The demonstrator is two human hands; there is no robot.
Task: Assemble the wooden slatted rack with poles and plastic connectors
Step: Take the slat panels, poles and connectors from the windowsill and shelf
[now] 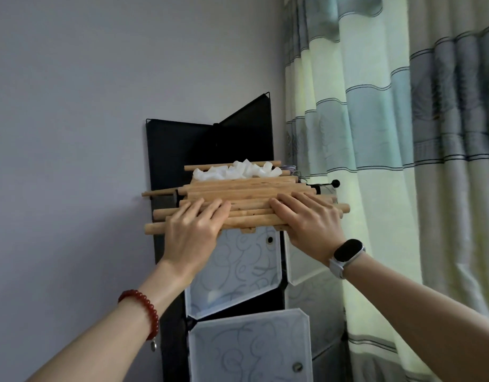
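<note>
Both hands lie flat, fingers straight, on the poles (246, 201) — a loose pile atop the cabinet (232, 271) at centre frame. The left hand (195, 227) presses at 8 o'clock of the pile, the right hand (306, 219) at 4 o'clock; neither grip clamps anything. White connectors (238, 170) sit heaped at the pile's 12 o'clock — against the cabinet's black back panel.
</note>
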